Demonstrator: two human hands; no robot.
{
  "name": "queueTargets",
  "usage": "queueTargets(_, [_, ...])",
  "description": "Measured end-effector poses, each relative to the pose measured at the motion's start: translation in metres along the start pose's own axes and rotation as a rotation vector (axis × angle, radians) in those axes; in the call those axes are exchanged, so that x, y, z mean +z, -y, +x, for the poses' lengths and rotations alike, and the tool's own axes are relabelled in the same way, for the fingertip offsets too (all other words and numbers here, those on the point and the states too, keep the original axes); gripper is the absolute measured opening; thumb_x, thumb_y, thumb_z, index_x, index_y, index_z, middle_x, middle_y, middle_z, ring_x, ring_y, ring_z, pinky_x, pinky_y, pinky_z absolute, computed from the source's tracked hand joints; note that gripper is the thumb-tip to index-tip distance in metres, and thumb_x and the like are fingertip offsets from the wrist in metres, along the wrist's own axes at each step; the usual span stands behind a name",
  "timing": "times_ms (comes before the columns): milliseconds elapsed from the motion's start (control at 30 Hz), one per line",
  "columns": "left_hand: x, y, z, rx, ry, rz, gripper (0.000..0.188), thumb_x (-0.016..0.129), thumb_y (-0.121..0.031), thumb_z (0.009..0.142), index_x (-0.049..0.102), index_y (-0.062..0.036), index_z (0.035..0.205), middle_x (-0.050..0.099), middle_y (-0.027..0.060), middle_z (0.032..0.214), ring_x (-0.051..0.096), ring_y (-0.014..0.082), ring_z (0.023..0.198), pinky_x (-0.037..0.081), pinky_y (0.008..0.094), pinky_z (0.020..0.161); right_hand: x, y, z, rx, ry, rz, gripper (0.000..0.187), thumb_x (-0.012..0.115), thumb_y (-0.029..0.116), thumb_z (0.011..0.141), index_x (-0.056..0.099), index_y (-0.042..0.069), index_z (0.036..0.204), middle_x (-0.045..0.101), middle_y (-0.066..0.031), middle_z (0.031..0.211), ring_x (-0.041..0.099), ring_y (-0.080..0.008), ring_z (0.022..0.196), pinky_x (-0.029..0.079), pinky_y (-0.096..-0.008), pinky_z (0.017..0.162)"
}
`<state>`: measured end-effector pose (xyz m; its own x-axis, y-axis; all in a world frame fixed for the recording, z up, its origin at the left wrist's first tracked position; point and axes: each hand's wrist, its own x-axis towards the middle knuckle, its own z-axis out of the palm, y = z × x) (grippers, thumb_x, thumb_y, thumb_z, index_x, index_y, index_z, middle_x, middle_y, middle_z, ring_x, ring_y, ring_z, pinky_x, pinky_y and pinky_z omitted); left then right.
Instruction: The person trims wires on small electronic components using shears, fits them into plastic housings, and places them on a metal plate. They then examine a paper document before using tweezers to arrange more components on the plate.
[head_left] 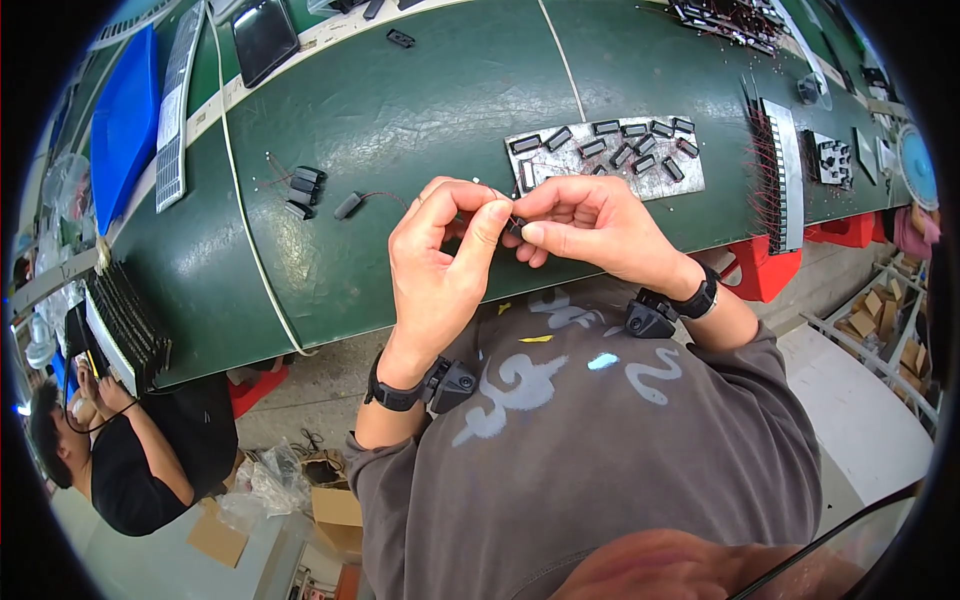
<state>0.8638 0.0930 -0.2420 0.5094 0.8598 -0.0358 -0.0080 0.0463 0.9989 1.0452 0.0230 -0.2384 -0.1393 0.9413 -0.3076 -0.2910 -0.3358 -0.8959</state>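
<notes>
My left hand (437, 262) and my right hand (608, 228) meet over the near part of the green bench. The right fingers pinch a small black rectangular part (516, 227), mostly hidden by the fingertips. Thumb and forefinger of my left hand are closed on a thin wire at that part; the wire's end is too small to make out. Just beyond the hands lies a metal plate (688, 186) with several black rectangular frames (592, 148) on it. To the left, a black block with a thin reddish wire (349, 206) lies near a small group of black blocks (307, 181).
A white cord (240, 190) crosses the green bench (400, 110) on the left. A blue tray (125, 130) and a dark tablet-like slab (263, 38) stand beyond. On the right, a strip of wired pieces (785, 175) lies near red stools (762, 270). A co-worker (150, 450) sits at lower left.
</notes>
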Motion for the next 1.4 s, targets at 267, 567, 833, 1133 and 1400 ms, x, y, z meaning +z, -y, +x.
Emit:
queueTargets(267, [0.002, 0.005, 0.0, 0.034, 0.025, -0.025, 0.009, 0.064, -0.005, 0.094, 0.061, 0.0029, 0.091, 0.061, 0.007, 0.092, 0.066, 0.0117, 0.07, 0.052, 0.0235, 0.063, -0.002, 0.002, 0.001, 0.046, 0.06, 0.06, 0.02, 0.06, 0.009, 0.097, 0.063, -0.003, 0.113, 0.07, -0.0108, 0.097, 0.068, -0.0143, 0.081, 0.057, -0.027, 0.074])
queueTargets(567, [0.001, 0.009, -0.001, 0.046, 0.033, -0.06, 0.011, 0.064, -0.006, 0.094, 0.059, 0.002, 0.09, 0.06, 0.0064, 0.09, 0.063, 0.0113, 0.073, 0.051, 0.0241, 0.064, -0.003, -0.001, 0.0, 0.026, 0.081, 0.107, 0.021, 0.06, 0.009, 0.097, 0.062, -0.003, 0.114, 0.069, -0.0112, 0.098, 0.068, -0.0147, 0.082, 0.057, -0.0275, 0.074])
queueTargets(833, [-0.004, 0.015, -0.001, 0.164, 0.04, 0.1, 0.013, 0.063, -0.009, 0.095, 0.057, 0.0003, 0.088, 0.058, 0.0071, 0.087, 0.055, 0.0149, 0.077, 0.046, 0.0279, 0.068, -0.002, -0.002, -0.001, 0.024, 0.071, 0.124, 0.023, 0.059, 0.01, 0.097, 0.061, -0.003, 0.115, 0.069, -0.0114, 0.098, 0.068, -0.0152, 0.084, 0.057, -0.028, 0.075])
queueTargets(1133, [-0.007, 0.012, -0.003, 0.233, 0.072, 0.149, 0.011, 0.063, -0.006, 0.093, 0.056, 0.0003, 0.088, 0.057, 0.0084, 0.086, 0.055, 0.0197, 0.078, 0.045, 0.0312, 0.072, -0.002, 0.001, 0.0, 0.054, 0.093, 0.124, 0.024, 0.059, 0.012, 0.097, 0.061, -0.003, 0.116, 0.069, -0.0105, 0.095, 0.068, -0.0149, 0.081, 0.057, -0.0279, 0.076])
queueTargets(1400, [-0.012, 0.015, 0.0, 0.338, 0.112, 0.212, 0.011, 0.064, -0.006, 0.092, 0.056, 0.0003, 0.088, 0.058, 0.0084, 0.085, 0.055, 0.0208, 0.079, 0.045, 0.0317, 0.072, -0.001, 0.003, 0.0, 0.098, 0.104, 0.14, 0.023, 0.059, 0.013, 0.097, 0.061, -0.003, 0.114, 0.069, -0.0105, 0.095, 0.068, -0.0148, 0.08, 0.057, -0.0276, 0.075])
